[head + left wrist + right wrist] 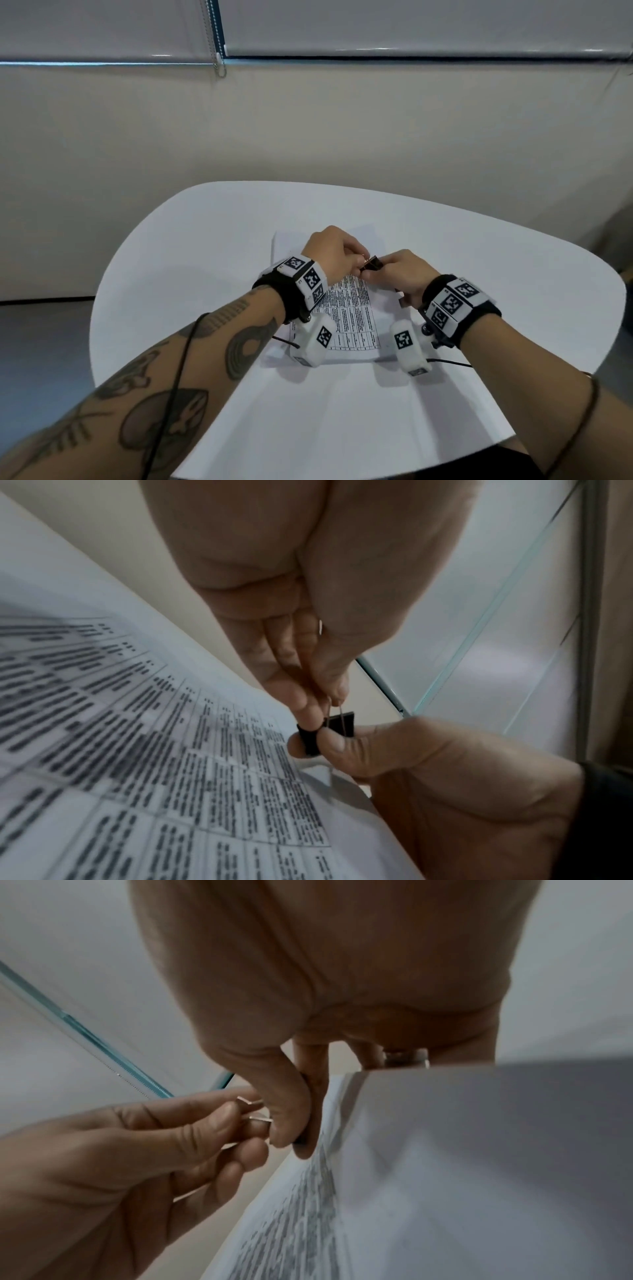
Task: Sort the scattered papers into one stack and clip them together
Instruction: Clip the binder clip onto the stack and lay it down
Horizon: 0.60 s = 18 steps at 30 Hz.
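both hands meet at the centre of the head view, closed round one small black binder clip. the left hand pinches the clip's thin wire handles between thumb and fingertips; in the left wrist view the wires run up into that pinch. the right hand grips the clip's black body between thumb and forefinger, just right of the left hand's fingertips.

the clip seems to sit at the edge of the paper stack, whose top sheet is a printed table; whether its mouth already bites the sheets cannot be told, since fingers hide it. the stack lies on the white table, lower centre of the head view, with some sheet edges at the upper left not quite flush.

as a judgement: gathering looks done, since no loose sheet shows elsewhere on the table, and clipping is under way. what is left is seating the clip fully, folding the handles and letting go.
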Each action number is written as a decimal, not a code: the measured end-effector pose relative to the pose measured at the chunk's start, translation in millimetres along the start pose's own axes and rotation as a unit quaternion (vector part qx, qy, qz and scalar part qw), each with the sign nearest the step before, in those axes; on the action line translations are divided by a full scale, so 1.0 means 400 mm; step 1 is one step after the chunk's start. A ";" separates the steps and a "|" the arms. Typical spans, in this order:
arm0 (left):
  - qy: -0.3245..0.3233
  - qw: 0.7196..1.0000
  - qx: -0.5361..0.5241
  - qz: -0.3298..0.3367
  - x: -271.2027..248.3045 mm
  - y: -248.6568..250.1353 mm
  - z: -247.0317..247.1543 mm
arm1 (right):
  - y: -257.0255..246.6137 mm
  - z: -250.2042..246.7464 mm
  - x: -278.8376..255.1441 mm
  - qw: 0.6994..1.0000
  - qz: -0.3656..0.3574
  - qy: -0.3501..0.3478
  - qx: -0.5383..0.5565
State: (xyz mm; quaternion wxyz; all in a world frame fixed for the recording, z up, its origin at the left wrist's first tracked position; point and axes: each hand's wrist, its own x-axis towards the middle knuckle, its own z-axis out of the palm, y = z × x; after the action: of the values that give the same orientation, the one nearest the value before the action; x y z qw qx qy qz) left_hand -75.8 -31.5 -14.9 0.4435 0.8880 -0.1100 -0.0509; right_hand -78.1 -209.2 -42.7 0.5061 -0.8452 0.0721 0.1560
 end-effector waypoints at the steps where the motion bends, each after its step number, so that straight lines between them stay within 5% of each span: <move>1: 0.002 1.000 -0.005 -0.002 -0.003 -0.006 -0.002 | 0.014 -0.002 0.005 1.000 -0.004 0.008 0.012; 3: 0.029 0.999 0.027 -0.027 -0.008 -0.029 -0.030 | 0.034 -0.006 0.015 1.000 -0.006 0.015 0.023; 6: 0.085 0.967 0.172 -0.170 -0.015 -0.093 -0.110 | 0.050 -0.007 0.027 0.999 0.001 0.014 0.047; 9: 0.026 0.925 0.270 -0.266 -0.038 -0.132 -0.152 | 0.058 -0.002 0.034 0.997 -0.016 0.020 0.072; 13: -0.002 0.951 0.196 -0.237 -0.037 -0.123 -0.132 | 0.051 0.005 0.026 0.993 -0.072 0.033 0.089; 18: 0.081 0.960 -0.034 -0.266 -0.041 -0.174 -0.162 | 0.013 -0.024 -0.062 0.964 -0.247 0.094 0.029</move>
State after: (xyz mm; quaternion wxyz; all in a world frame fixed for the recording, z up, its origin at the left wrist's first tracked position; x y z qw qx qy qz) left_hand -69.0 63.2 -31.7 0.4512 0.8707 0.1687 -0.0990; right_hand -100.9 -221.1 -34.5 0.5441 -0.8326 -0.0865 -0.0562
